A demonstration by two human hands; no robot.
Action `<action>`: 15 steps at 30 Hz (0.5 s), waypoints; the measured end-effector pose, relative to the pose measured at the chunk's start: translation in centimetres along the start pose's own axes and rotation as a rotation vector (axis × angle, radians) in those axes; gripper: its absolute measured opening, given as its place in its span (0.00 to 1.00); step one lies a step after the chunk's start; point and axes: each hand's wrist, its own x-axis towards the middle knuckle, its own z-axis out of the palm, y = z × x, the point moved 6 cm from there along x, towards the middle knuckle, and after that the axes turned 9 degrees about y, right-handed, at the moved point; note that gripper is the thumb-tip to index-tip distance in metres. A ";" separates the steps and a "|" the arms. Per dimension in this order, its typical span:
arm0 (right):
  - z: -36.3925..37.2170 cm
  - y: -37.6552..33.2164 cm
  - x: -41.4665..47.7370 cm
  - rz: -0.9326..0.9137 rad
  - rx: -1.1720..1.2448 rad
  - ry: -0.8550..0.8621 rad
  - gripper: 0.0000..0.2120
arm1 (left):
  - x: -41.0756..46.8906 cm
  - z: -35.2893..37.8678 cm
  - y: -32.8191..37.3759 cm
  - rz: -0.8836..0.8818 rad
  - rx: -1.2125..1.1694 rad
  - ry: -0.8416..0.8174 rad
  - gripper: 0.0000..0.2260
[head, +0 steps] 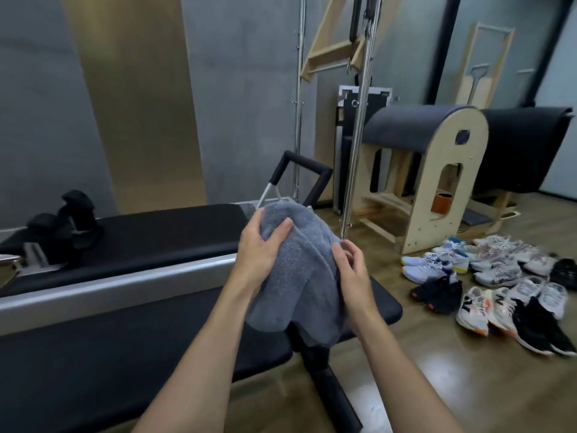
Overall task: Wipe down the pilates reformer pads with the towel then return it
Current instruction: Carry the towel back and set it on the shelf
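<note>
both hands hold the grey towel [299, 276], bunched and lifted in front of the person. the left hand [260, 245] grips its upper left part, thumb pressed across the top fold. the right hand [352, 273] pinches the right edge between thumb and curled fingers. the towel hangs in thick folds over the end of the near black pad [93, 354]; whether it touches the pad i cannot tell. beyond a silver rail [109, 285] lies the long black pad [156, 232], with shoulder blocks [75, 214] at its left end. a padded bar [309, 164] stands behind the towel. to the right are a wooden barrel [437, 170] and many shoes [499, 285] on the wood floor [437, 370].
</note>
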 end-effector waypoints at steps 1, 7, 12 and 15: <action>0.2 0.2 -1.4 0.129 0.098 -0.070 0.35 | -1.1 0.4 1.4 0.006 0.001 -0.054 0.10; -2.2 -3.3 -7.0 0.322 0.347 -0.262 0.27 | -5.7 1.8 6.8 0.046 0.017 -0.154 0.12; -7.3 -11.6 -5.8 -0.012 0.294 0.080 0.19 | -5.6 4.0 9.3 0.106 0.030 -0.018 0.08; -10.5 -18.9 -4.9 -0.164 0.159 0.266 0.15 | -3.7 8.5 12.9 0.090 0.004 0.028 0.06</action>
